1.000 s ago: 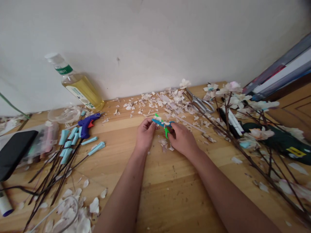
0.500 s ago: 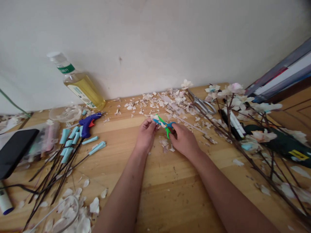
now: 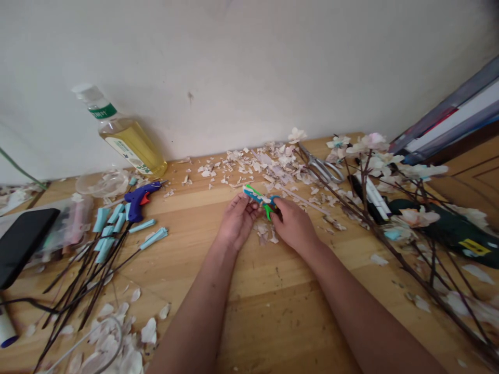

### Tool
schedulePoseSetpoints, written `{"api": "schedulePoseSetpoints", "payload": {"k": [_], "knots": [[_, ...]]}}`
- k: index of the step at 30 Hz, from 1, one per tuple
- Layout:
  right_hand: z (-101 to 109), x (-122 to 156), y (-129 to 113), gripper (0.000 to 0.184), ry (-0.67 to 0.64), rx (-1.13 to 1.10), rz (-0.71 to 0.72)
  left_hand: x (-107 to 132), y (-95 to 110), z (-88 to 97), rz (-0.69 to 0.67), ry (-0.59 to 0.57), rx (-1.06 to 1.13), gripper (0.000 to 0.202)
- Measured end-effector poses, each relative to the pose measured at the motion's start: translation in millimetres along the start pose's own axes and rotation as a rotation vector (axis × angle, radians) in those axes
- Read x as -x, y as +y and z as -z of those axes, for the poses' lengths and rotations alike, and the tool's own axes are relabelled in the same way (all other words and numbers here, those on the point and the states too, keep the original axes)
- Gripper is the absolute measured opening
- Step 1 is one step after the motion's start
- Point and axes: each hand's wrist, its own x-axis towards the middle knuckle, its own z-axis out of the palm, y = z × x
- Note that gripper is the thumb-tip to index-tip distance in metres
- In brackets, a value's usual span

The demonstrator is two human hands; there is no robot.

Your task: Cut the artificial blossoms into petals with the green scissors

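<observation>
My right hand point(image 3: 293, 224) is closed on small scissors point(image 3: 260, 200) with blue and green handles, their blades pointing left and up over the wooden table point(image 3: 273, 301). My left hand point(image 3: 237, 221) is just left of the blades, fingers loosely curled, with a small pale petal scrap point(image 3: 266, 199) at its fingertips next to the blades. Cut petal bits point(image 3: 265, 236) lie on the table right under both hands.
A yellow-liquid bottle point(image 3: 125, 136) leans on the wall at the back left. A blue glue gun point(image 3: 139, 198), dark stems with blue-wrapped ends point(image 3: 113, 234) and a black phone point(image 3: 21, 244) are at the left. Metal scissors point(image 3: 322, 166), markers point(image 3: 372, 197) and flower branches point(image 3: 390, 208) fill the right.
My left hand's fingers have loosened and dropped slightly from the scissor tips. The scissors have tilted a little; the right hand has hardly moved.
</observation>
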Motion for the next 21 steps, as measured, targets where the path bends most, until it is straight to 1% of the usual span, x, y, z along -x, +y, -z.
{"api": "schedulePoseSetpoints", "payload": {"k": [2,4,8,10,12,14,19,21], "knots": [[-1,0,0,0.011,0.000,-0.002,0.007,-2,0,2.1,-0.042,-0.004,-0.021,0.031],[0,0,0,0.010,-0.005,-0.015,0.012,-6,0,6.6,-0.109,0.000,-0.088,0.031],[2,-1,-1,0.008,-0.025,-0.038,-0.004,-13,2,17.6,-0.252,0.011,-0.342,0.025],[2,-1,0,0.007,-0.034,-0.042,-0.014,-14,3,21.1,-0.287,0.016,-0.462,0.022],[2,-1,0,0.006,-0.042,-0.044,-0.022,-13,3,22.0,-0.289,0.016,-0.520,0.021],[2,-1,2,0.005,-0.044,-0.042,-0.027,-12,3,20.1,-0.264,0.004,-0.494,0.023],[-1,-1,3,0.004,-0.029,-0.021,-0.023,-7,3,10.0,-0.113,-0.037,-0.235,0.031],[0,-1,1,0.004,-0.027,-0.019,-0.023,-6,3,8.8,-0.099,-0.033,-0.211,0.031]]}}
